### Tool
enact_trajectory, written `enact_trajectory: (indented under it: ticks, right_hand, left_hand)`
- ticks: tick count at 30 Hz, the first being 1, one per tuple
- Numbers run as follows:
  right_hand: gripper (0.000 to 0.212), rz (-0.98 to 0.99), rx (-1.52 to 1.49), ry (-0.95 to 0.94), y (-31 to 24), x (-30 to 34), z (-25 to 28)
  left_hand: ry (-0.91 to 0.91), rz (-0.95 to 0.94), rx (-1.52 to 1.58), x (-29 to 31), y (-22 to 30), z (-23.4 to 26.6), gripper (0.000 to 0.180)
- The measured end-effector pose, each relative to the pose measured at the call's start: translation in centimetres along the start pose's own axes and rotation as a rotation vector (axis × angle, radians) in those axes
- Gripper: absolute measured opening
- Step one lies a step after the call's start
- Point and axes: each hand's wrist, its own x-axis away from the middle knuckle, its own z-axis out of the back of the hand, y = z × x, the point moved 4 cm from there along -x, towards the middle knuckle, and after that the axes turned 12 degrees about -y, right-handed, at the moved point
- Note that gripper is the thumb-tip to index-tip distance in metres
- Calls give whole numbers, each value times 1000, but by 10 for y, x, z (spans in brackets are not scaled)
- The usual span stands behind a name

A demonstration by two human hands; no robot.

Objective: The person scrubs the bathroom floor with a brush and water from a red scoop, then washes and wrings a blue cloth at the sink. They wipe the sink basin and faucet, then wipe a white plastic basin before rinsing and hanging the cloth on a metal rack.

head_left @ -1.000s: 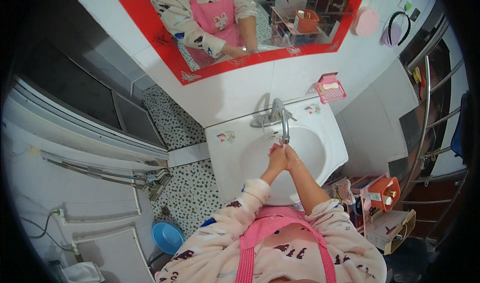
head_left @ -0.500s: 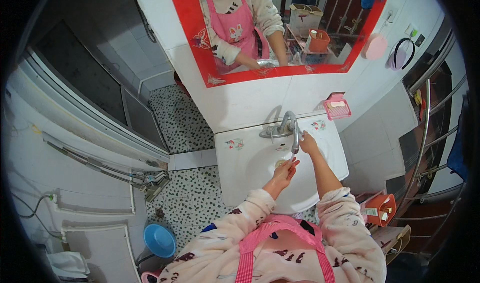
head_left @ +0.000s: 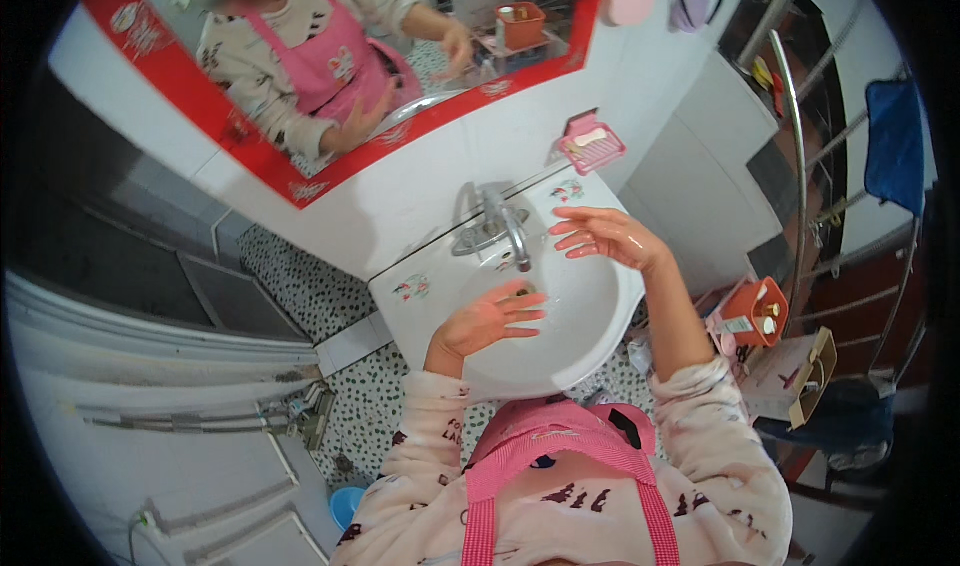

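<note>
Over the left part of the white washbasin (head_left: 480,364), my left hand (head_left: 488,323) holds nothing, its fingers spread toward the middle of the bowl. To the right of the metal faucet (head_left: 512,234), my right hand (head_left: 608,236) is raised, wet and empty, with its fingers stretched out and apart. Neither hand touches the faucet or the other hand. Part of the drain is covered by my left hand. No clear stream shows under the spout.
A pink soap dish (head_left: 592,148) hangs on the wall behind the basin. Above is a red-framed mirror (head_left: 395,141). At the right stand an orange basket (head_left: 750,311) with bottles, a cardboard box (head_left: 800,381) and a metal railing (head_left: 795,156). A blue basin (head_left: 346,506) sits on the floor.
Both hands have moved apart and away from the faucet. The right has left the faucet's side and opened; the left has drawn back from under the spout. The view has turned.
</note>
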Motion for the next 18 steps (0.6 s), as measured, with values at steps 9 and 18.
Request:
enact_trajectory:
  ticks: [9, 18]
  right_hand:
    - [67, -109, 340, -73, 99, 77, -10]
    - [63, 65, -110, 628, 143, 369, -87]
  left_hand:
    - [311, 257, -614, -36, -59, 26, 54]
    - [59, 959, -1073, -83, -224, -18, 51]
